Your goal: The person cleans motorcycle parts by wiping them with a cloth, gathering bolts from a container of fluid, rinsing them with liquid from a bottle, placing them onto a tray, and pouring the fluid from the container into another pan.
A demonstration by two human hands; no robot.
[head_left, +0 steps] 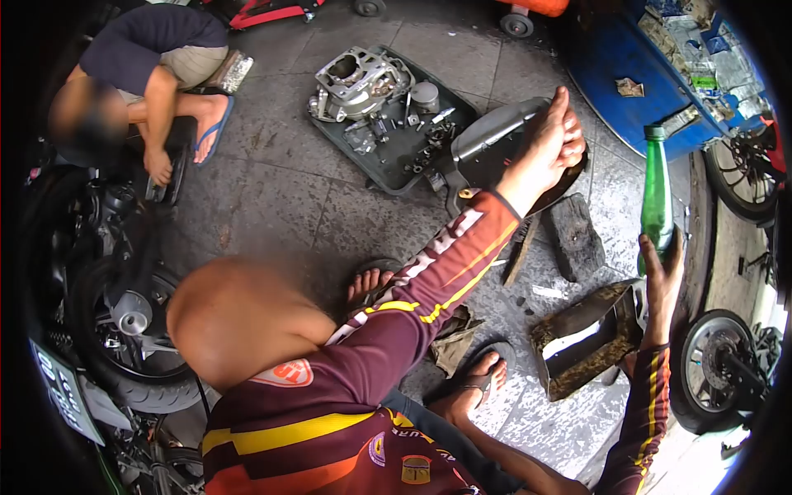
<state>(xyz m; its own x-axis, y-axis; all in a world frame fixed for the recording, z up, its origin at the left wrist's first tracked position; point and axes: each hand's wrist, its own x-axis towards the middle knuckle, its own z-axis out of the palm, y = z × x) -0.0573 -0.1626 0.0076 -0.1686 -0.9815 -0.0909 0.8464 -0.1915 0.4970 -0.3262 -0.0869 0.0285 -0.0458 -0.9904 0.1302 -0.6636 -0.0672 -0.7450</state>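
My right hand (663,285) grips the lower part of a green bottle (656,190), which stands upright in my grasp with its dark cap on top. My left hand (546,153) is held out with the thumb up and the fingers loosely bent. Nothing shows in it. Below and behind it lies a dark, curved shallow part (569,177), its far side partly hidden by the hand. A silver cover (487,136) sits beside that. Under my right forearm is a dirty rectangular metal frame (549,375) on the floor.
A dark tray (379,177) holds an engine casing (351,82) and several small metal parts. A dark block (576,239) and a brush (522,252) lie nearby. A blue drum (610,91) stands far right. Another person (157,58) crouches far left beside a motorcycle (132,313).
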